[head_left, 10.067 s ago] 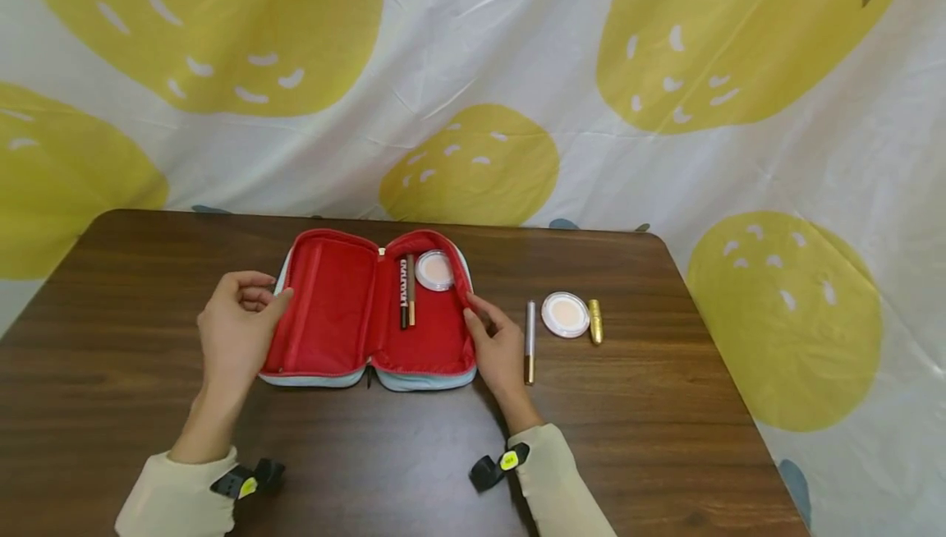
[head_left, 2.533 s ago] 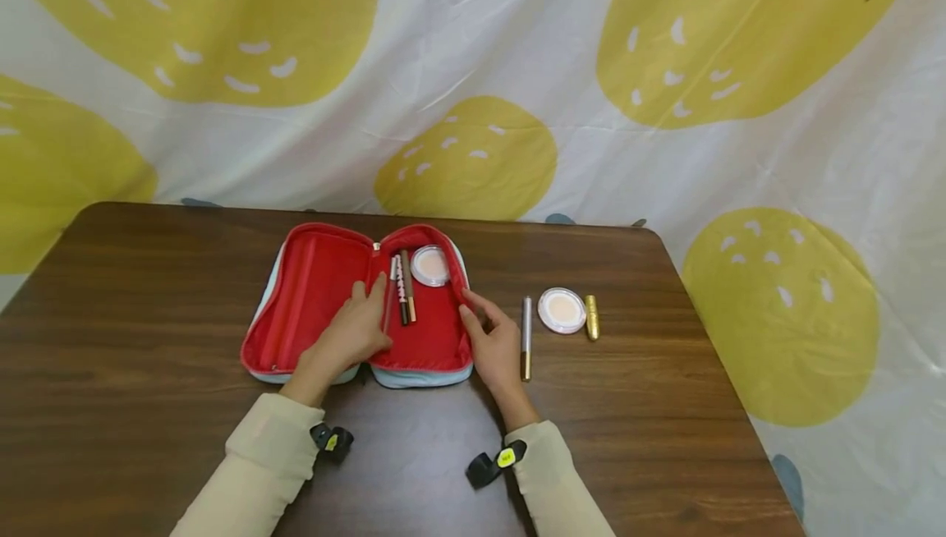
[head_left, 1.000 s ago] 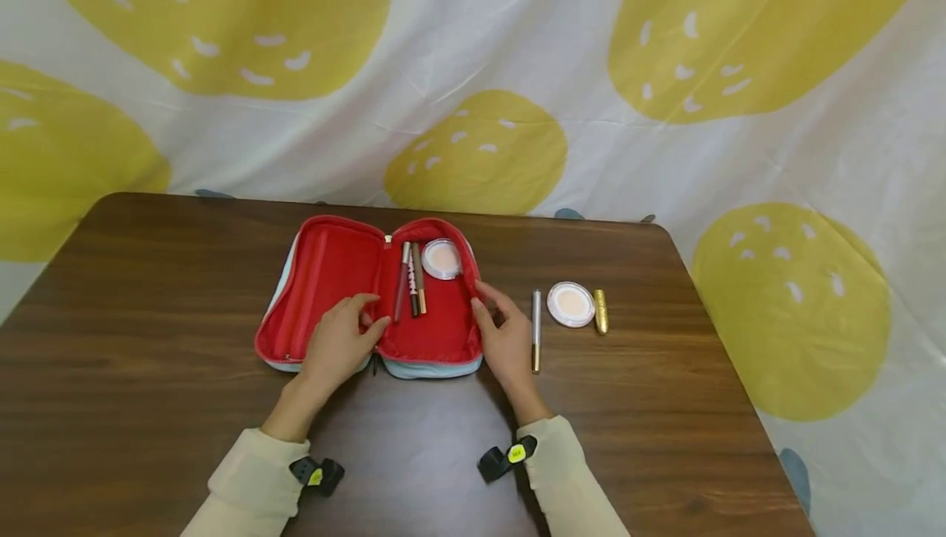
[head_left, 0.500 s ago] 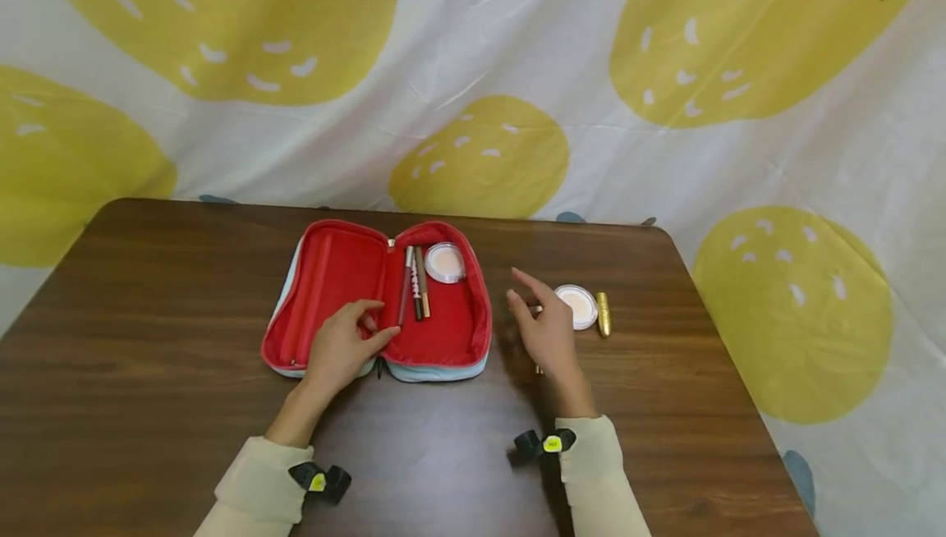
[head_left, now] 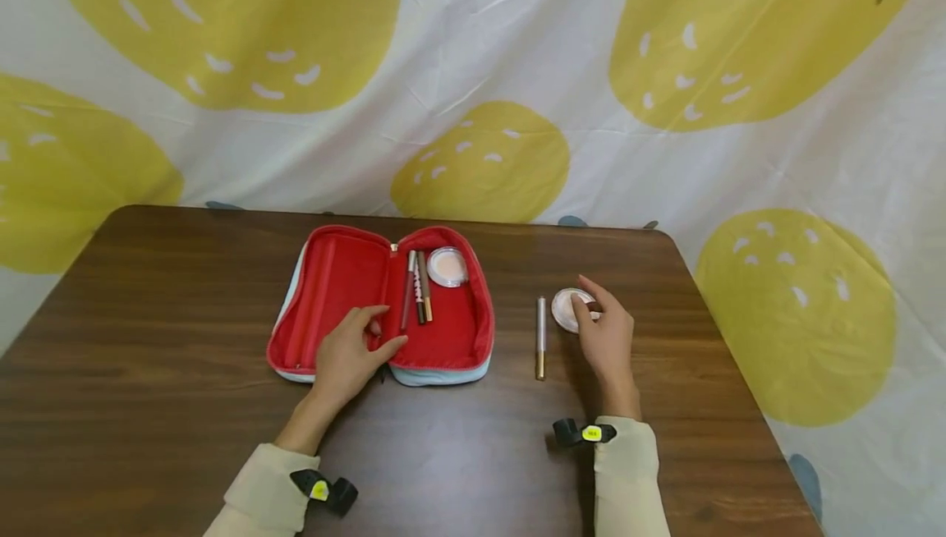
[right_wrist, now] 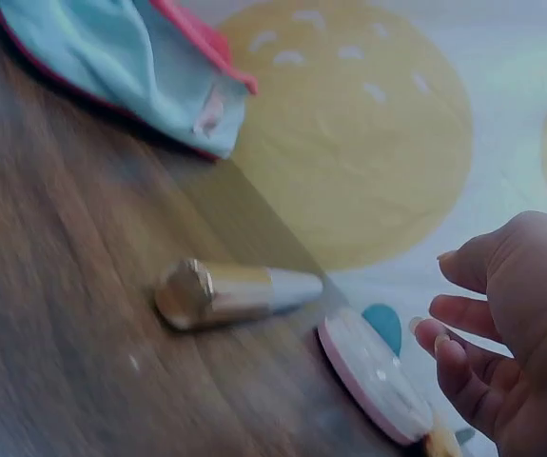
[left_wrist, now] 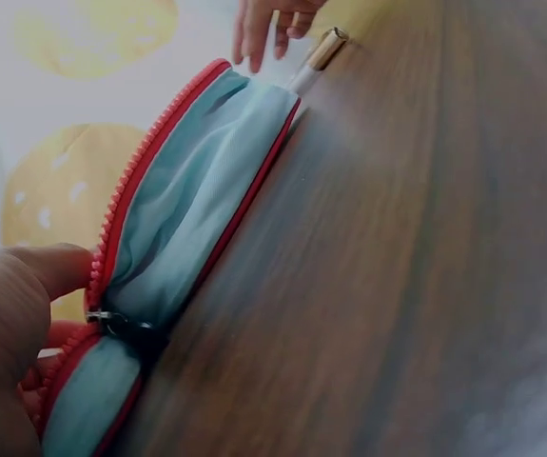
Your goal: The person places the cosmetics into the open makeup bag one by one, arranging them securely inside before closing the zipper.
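A pouch [head_left: 347, 274] with red lining and light blue outside lies unzipped and spread flat. My left hand [head_left: 346, 356] is over its near middle, thumb and fingers apart, holding nothing. In the pouch's right half lie a dark red pencil with a silver end [head_left: 408, 291], a black-and-white patterned pen [head_left: 419, 295], a brown pencil [head_left: 424, 282] and a round powder compact [head_left: 447, 267]. My right hand [head_left: 608, 340] hovers over a second compact [head_left: 563, 309] on the table, fingers loosely bent and apart from it in the right wrist view. A small gold tube [right_wrist: 441, 441] shows beyond that compact.
A silver-and-gold tube [head_left: 541, 338] lies on the wooden table [head_left: 473, 455] between the pouch and the second compact. Behind the table's far edge hangs a white cloth [head_left: 443, 52] with yellow fruit prints.
Since the oldest frame, the dark red pencil has come into the pouch beside the others; my left hand set it there. My right hand has let go of the pouch's edge and moved right.
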The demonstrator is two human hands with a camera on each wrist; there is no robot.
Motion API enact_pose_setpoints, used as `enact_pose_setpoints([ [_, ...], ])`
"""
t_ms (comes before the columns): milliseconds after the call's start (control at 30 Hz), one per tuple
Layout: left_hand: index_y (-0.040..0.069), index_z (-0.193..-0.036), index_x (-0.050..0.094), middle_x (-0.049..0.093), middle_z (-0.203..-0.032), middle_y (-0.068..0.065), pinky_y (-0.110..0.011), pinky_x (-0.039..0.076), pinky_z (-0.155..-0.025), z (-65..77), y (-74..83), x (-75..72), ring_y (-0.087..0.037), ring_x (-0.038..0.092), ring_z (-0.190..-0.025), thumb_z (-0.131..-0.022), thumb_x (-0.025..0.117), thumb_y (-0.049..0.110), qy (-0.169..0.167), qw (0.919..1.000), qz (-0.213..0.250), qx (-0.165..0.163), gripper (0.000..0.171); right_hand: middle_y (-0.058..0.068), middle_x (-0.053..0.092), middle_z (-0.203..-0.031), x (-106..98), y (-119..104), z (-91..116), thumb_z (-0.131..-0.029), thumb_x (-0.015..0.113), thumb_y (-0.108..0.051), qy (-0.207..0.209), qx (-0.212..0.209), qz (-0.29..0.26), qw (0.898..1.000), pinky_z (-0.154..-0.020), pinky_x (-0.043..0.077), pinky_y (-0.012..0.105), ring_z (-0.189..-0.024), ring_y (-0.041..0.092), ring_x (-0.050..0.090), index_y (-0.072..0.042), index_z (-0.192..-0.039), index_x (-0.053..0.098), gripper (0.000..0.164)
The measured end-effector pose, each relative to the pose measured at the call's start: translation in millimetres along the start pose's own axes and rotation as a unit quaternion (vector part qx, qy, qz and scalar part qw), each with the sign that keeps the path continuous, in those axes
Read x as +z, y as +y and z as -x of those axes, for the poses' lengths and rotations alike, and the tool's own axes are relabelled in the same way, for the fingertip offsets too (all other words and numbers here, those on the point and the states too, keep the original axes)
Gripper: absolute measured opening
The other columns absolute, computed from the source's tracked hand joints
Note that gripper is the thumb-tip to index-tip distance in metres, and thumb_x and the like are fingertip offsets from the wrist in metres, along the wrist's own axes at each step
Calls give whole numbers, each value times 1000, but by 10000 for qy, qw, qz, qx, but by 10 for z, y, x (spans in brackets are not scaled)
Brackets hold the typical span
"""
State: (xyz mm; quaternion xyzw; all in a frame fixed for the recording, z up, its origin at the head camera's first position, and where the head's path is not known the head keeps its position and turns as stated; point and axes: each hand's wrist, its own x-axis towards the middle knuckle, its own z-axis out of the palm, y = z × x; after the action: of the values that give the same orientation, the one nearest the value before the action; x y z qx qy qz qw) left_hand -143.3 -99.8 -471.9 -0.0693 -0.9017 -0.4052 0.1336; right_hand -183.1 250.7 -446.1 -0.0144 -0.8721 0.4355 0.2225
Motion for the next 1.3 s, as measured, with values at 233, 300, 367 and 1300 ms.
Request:
enact_pose_setpoints([
  [233, 6, -118, 64, 57, -87, -2, -28, 41, -56, -30, -93, -49, -15, 48, -66, -78, 80, 28, 73, 9993, 320, 196, 49, 15, 68, -98, 39, 87, -28, -89, 67, -9, 38, -89, 459, 9989, -56, 41, 23, -72, 20, 58, -4, -123, 64, 35],
  [300, 5, -115, 65, 58, -86, -3, -28, 43, -57, -49, -116, -125, -15, 49, -67, -79, 79, 22, 199, 9977, 555, 328, 43, 16, 67, -93, 60, 97, -35, -88, 68, -9, 0, -194, 600, 9980, -58, 42, 29, -71, 23, 58, -4, -123, 64, 36],
  [367, 4, -112, 67, 59, -85, -5, -29, 44, -58, -72, -146, -242, -17, 52, -70, -79, 79, 15, 441, 9954, 699, 478, 36, 17, 67, -93, 80, 100, -39, -87, 68, -8, -21, -244, 671, 9974, -62, 43, 36, -72, 26, 59, -3, -122, 65, 36],
  [1300, -1, -111, 69, 65, -104, -14, -11, 42, -72, -95, -778, -682, 3, 56, -81, -85, 66, -5, 1984, 9638, 1359, -1151, 27, 23, 66, -110, 126, 210, -27, -80, 76, -7, -179, -864, 893, 9921, -89, 37, 49, -100, 42, 52, 5, -112, 67, 35],
])
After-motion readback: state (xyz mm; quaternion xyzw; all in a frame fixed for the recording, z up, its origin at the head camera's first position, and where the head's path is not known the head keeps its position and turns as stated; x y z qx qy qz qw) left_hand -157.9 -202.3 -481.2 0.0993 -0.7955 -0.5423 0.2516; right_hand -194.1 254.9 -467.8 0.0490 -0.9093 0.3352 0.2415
